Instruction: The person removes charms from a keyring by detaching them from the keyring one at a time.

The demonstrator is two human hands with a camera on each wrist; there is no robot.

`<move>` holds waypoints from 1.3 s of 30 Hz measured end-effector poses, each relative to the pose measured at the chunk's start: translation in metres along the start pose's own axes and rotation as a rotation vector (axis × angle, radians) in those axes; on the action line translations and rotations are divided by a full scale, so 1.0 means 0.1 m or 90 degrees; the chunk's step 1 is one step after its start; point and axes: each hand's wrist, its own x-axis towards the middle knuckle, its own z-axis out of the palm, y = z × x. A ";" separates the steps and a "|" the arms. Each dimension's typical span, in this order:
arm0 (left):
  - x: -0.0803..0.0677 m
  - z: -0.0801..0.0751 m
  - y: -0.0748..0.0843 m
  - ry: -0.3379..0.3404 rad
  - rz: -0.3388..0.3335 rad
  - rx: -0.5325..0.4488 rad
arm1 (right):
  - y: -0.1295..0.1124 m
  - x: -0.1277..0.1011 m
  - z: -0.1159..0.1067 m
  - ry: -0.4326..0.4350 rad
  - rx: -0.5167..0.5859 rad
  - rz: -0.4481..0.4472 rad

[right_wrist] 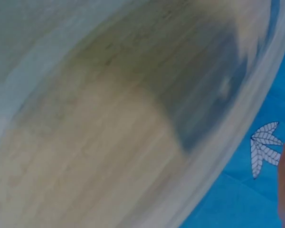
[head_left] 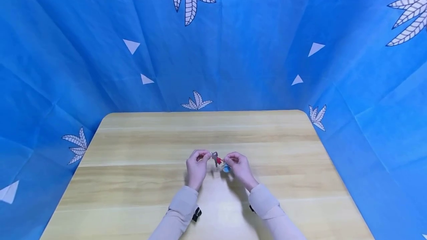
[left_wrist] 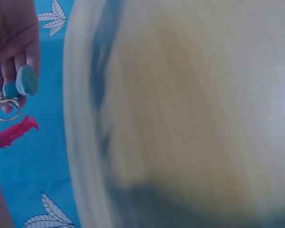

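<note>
Key [head_left: 215, 158] is at 3 o'clock of my left fingers [head_left: 205, 156], pinched near its head; long axis roughly 12-to-6. Left is nearer. Right fingers [head_left: 232, 155] pinch the ring [left_wrist: 8, 109]: red charm [head_left: 219, 160] at their 9 o'clock, blue charm [head_left: 227, 168] at 6.

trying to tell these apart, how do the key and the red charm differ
The key is grey, while the red charm is bright. The key looks longer in the head view; the red charm is shorter. The key is right by the left hand; the red charm sits farther toward the right hand. Both are between the two hands.
</note>
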 end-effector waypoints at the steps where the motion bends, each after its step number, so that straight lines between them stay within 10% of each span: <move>1: 0.00 -0.01 -0.07 -0.002 -0.006 -0.003 | 0.02 0.01 -0.01 0.006 0.012 0.005; 20: -0.10 -0.19 -0.34 -0.035 -0.134 0.098 | 0.18 0.87 -0.54 0.105 0.193 0.110; 39: -0.14 -0.22 -0.40 -0.043 -0.144 0.055 | 0.26 1.17 -0.56 0.099 0.352 0.183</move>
